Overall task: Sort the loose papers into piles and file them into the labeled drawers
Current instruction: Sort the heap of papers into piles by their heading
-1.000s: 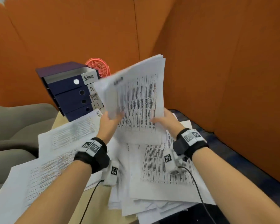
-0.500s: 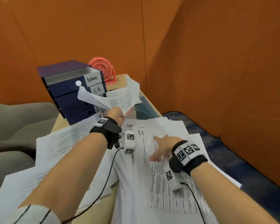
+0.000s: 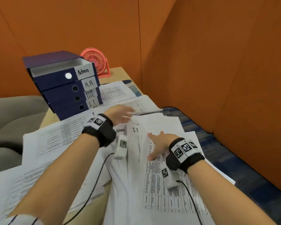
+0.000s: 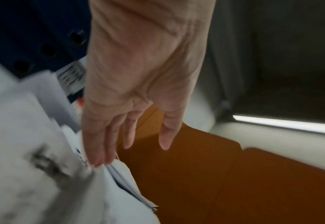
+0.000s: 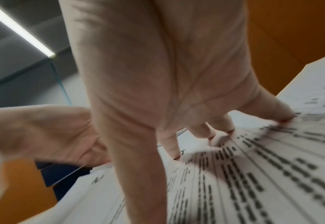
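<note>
Loose printed papers cover the desk. My right hand lies open on a sheet headed "I.T", its spread fingertips pressing the print. Beside it shows a sheet headed "Admin". My left hand reaches forward with straight fingers, and its fingertips touch the edge of a stack of sheets lying at the back right. The navy drawer unit stands at the back left, labelled Admin, H.R, Task list and I.T. Its top Admin drawer is pulled out.
A pink desk fan stands behind the drawers. More paper piles spread across the left of the desk. A grey chair sits at the left. Orange partition walls close the back and right.
My left hand carried a sheaf toward the drawers, laid it down at the back right and let go. The right hand released the sheaf and now presses the I.T sheet.
</note>
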